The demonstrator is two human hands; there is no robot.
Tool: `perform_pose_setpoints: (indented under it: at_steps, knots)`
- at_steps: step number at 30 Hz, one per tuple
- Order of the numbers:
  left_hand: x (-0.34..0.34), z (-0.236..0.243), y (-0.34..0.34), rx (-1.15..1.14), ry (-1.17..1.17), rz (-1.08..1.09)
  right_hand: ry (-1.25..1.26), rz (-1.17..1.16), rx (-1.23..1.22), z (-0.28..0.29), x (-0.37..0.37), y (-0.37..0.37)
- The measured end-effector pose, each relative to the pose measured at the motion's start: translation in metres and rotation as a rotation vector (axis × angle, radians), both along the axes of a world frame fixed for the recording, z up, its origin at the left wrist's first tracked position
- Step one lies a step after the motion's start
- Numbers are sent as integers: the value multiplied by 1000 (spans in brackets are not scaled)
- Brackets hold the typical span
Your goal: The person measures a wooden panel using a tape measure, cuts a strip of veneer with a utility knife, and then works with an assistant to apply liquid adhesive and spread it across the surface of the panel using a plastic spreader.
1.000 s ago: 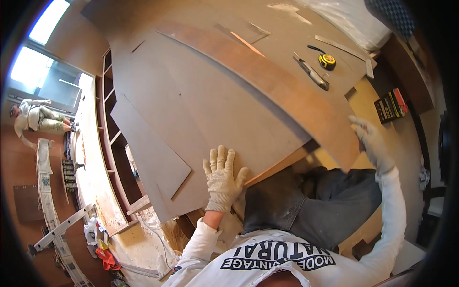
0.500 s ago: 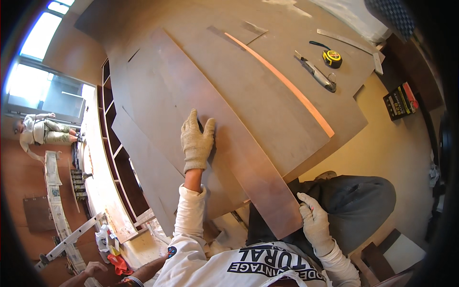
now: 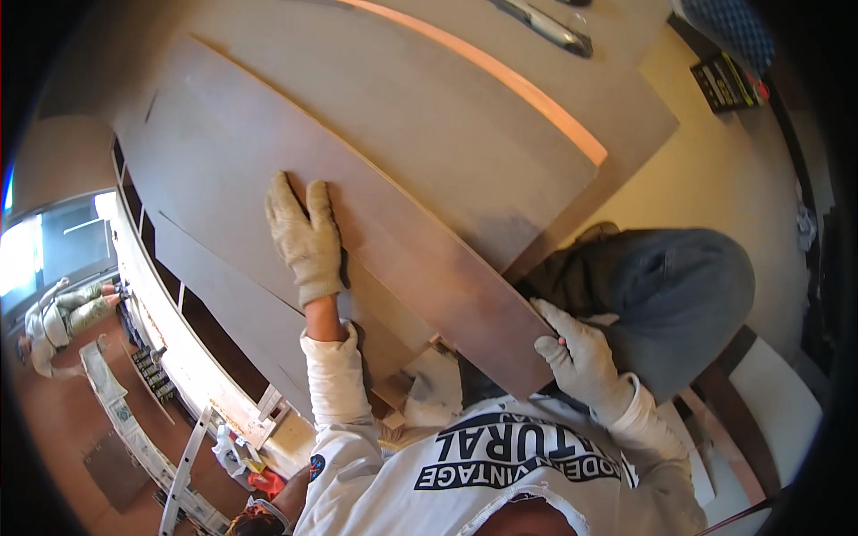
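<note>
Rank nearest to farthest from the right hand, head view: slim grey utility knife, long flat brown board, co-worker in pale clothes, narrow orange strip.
1. Long flat brown board: its near end touches the right hand.
2. Narrow orange strip: ahead, beyond the board.
3. Slim grey utility knife: farther ahead, near the top edge.
4. Co-worker in pale clothes: far left, background.

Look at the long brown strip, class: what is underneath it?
A grey board shows along the right side of the brown strip, and dark trousers show around its near end. Whatever lies directly beneath the strip is covered and cannot be seen.
</note>
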State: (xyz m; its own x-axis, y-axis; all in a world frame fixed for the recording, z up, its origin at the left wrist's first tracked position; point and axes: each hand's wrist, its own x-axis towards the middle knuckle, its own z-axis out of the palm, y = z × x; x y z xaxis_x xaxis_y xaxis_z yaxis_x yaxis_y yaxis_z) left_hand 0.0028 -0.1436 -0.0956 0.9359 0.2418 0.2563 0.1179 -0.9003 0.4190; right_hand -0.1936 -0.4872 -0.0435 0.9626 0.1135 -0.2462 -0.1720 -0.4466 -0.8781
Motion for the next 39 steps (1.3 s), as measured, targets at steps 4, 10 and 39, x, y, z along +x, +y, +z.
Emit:
perform_pose_setpoints:
  at_steps: [4,10,39]
  knots:
    - [-1,3,-2,18,40,0,-61,-2,0,-8,-3,3]
    - [-7,11,11,-39,22,-86,27,15,3,-2,-6,11]
    - [-198,30,-63,144,234,-371,-214,10,-44,-17,-5,4]
